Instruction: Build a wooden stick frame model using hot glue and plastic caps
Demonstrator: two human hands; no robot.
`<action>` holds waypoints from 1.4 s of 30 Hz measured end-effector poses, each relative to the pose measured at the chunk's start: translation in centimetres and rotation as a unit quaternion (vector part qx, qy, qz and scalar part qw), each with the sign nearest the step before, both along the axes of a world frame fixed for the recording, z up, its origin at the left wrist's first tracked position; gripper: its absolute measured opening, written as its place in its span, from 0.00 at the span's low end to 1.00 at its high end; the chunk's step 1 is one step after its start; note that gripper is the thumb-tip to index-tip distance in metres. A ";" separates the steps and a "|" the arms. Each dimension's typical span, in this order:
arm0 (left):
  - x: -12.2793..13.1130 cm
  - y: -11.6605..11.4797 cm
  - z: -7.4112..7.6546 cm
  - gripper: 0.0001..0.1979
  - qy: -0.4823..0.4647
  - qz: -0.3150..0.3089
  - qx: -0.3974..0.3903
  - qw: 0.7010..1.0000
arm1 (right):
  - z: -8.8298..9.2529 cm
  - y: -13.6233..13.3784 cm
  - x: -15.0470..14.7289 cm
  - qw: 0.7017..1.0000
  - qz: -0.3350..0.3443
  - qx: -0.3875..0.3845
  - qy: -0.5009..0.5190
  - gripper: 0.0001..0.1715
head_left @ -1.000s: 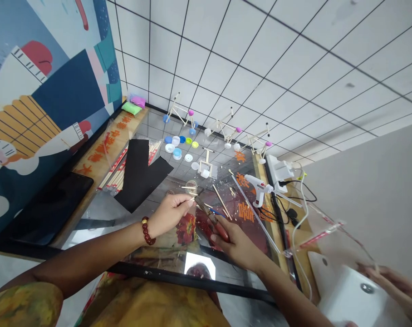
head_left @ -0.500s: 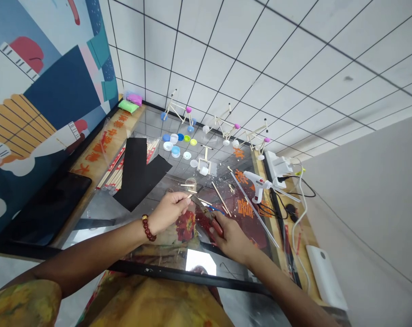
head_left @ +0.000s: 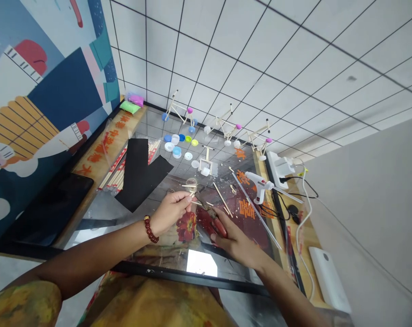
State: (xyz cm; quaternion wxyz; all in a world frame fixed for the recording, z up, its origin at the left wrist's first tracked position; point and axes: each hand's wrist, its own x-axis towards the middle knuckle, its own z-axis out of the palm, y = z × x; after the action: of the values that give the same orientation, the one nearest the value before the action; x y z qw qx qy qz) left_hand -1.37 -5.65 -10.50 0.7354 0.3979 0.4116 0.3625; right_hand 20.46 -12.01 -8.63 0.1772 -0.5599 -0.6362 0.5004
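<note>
My left hand [head_left: 174, 208], with a red bead bracelet at the wrist, pinches a short pale wooden stick [head_left: 193, 194] between thumb and fingers. Red-handled pliers [head_left: 219, 226] are gripped in my right hand [head_left: 235, 236], their jaws up against the stick near my left fingertips. Just beyond lies a small round clear container [head_left: 191, 182] with a stick across it. Longer thin sticks [head_left: 222, 198] rest on the glossy table to the right. A small stick frame with a white cap [head_left: 205, 167] stands farther back.
Stick models with pink balls [head_left: 238, 127] line the back edge, near coloured bottle caps [head_left: 182, 137]. Black card [head_left: 135, 168] and bundled sticks [head_left: 115, 175] lie left, beside a dark phone-like slab [head_left: 65, 204]. A white glue gun [head_left: 259, 185], power strip [head_left: 277, 170] and cables are right.
My right hand has turned the pliers, and their jaws have come up closer to my left fingertips. The view has shifted slightly.
</note>
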 end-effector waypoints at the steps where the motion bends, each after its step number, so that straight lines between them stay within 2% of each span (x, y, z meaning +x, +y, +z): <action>1: 0.0 0.0 0.0 0.18 0.004 -0.001 0.002 1.000 | -0.1 -0.1 0.0 1.000 0.004 -0.008 0.004 0.42; 6: -0.1 0.1 -0.2 0.16 0.009 -0.012 0.013 1.000 | -0.6 -0.2 0.1 0.999 0.005 -0.042 0.012 0.44; 11: -0.1 0.1 -0.8 0.15 0.033 -0.009 0.022 0.999 | -1.0 -0.3 0.3 0.999 0.014 -0.039 0.025 0.45; 16: -0.1 0.0 -0.8 0.16 0.065 -0.019 0.056 0.996 | -0.9 -0.5 0.5 0.999 0.015 -0.048 0.020 0.38; 22: -0.1 0.0 -0.6 0.17 0.087 -0.026 0.074 0.993 | -0.2 -0.3 0.2 0.997 0.039 0.008 -0.063 0.34; 29: -0.2 -0.1 -1.1 0.17 0.127 -0.025 0.107 0.986 | 0.2 0.0 -0.7 0.992 0.069 0.044 -0.099 0.21; 32: -0.1 -0.2 -0.7 0.17 0.116 -0.023 0.079 0.990 | 0.3 -0.1 -0.7 0.988 0.073 0.063 -0.121 0.15; 35: -0.1 -0.4 -0.1 0.17 0.083 -0.026 0.021 0.996 | 0.3 -0.2 -0.6 0.973 0.076 0.108 -0.187 0.13; 39: 0.1 -0.6 0.4 0.13 0.018 -0.017 -0.101 0.995 | 0.2 -0.1 -0.3 0.922 0.085 0.156 -0.343 0.17; 42: 0.2 -0.4 0.6 0.09 -0.045 0.004 -0.204 0.978 | -0.3 0.3 -0.2 0.876 0.101 0.175 -0.439 0.20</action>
State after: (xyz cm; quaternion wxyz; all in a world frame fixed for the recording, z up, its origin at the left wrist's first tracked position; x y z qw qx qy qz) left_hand -1.21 -6.02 -9.91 0.8176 0.2206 0.4448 0.2915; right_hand 20.25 -11.74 -8.88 -0.0764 -0.6143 -0.7791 0.0991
